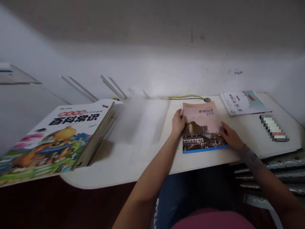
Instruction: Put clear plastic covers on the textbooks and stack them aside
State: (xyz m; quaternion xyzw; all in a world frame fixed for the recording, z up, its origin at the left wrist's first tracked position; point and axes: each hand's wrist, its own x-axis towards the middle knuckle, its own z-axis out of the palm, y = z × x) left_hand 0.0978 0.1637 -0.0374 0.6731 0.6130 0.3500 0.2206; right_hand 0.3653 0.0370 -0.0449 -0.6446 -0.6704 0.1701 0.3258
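Nearest, a person's pink top and dark blue trousers, at the front edge of a white desk. Right hand, with a wristwatch: pinching the right edge of a softcover world-history book, thumb side over the cover. Left hand: closed about the left edge, some fingers hidden. Book: over the desk between the hands, front cover up, title facing the person; whether fully resting or slightly lifted, cannot tell. Stage, by judgement: taking hold is done and the book sits squared; cover shut, no page opened, neither hand released. To the left, a thick illustrated encyclopaedia, untouched. To the right, a phone, screen pixelated. Farther back, a pale booklet, lying apart; yellow cable along the wall.
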